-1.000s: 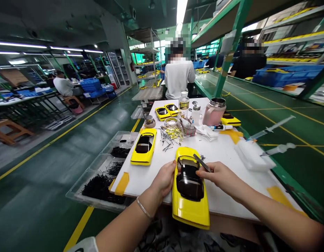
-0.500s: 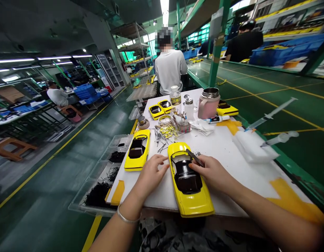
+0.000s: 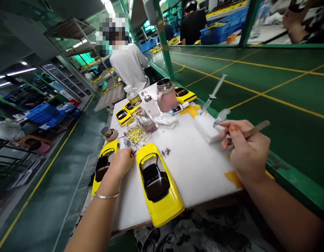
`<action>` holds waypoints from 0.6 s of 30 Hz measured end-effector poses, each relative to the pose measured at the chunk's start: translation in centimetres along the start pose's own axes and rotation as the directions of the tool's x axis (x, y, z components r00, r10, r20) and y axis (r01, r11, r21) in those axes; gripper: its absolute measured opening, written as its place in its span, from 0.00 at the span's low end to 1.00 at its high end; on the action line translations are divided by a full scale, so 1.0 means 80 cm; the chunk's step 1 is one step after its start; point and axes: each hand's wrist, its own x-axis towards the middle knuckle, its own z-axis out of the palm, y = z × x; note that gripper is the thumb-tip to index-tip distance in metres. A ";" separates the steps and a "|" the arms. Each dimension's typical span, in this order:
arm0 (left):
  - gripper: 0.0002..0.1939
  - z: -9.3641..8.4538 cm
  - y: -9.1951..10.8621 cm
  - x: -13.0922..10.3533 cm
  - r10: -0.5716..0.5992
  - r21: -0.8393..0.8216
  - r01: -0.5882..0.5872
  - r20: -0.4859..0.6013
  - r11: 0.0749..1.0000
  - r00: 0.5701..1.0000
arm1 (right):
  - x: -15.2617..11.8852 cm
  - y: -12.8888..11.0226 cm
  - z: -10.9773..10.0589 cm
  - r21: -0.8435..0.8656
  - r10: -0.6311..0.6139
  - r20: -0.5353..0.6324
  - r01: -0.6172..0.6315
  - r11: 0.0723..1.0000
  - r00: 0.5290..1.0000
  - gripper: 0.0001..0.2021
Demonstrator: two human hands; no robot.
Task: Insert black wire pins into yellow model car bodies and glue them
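Observation:
A yellow toy car body (image 3: 167,206) with dark windows lies on the white work board (image 3: 188,175), and neither hand touches it. My left hand (image 3: 122,161) is closed in a pinch just left of its front end. Thin black strips (image 3: 135,153) lie at those fingertips; whether one is pinched, I cannot tell. On the right, my right hand (image 3: 247,147) grips metal tweezers (image 3: 258,128), their rear end sticking out past the knuckles. Its fingertips reach a syringe (image 3: 222,116) stuck in a white foam block (image 3: 207,127); contact is unclear. Another syringe (image 3: 213,95) stands tilted in the foam.
A second yellow car body (image 3: 109,148) lies partly behind my left forearm. Farther back are small yellow parts (image 3: 137,134), a pink mug (image 3: 167,98), a marker (image 3: 180,107) and a labelled bottle (image 3: 132,96). A person in grey (image 3: 129,66) sits ahead.
My right hand has left the car body and moved right to the foam block with the tweezers. My left hand has moved forward and closed. The view has turned right.

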 end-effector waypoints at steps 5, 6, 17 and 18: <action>0.13 -0.014 -0.001 0.000 0.013 0.067 -0.014 0.019 0.998 1.000 | 0.030 0.014 -0.005 -0.223 -0.065 -0.011 0.060 0.973 0.998 0.17; 0.13 -0.016 -0.002 0.000 0.011 0.072 -0.012 0.014 0.997 1.000 | 0.035 0.015 -0.003 -0.211 -0.047 0.002 0.047 0.976 0.999 0.23; 0.08 -0.035 -0.003 -0.030 -0.047 -0.028 0.045 -0.079 0.999 0.996 | 0.052 0.030 0.000 -0.499 -0.082 0.184 0.166 0.851 0.979 0.07; 0.09 -0.038 -0.003 -0.035 -0.059 -0.049 0.055 -0.092 0.997 0.994 | 0.050 0.033 0.001 -0.504 -0.109 0.185 0.189 0.843 0.977 0.08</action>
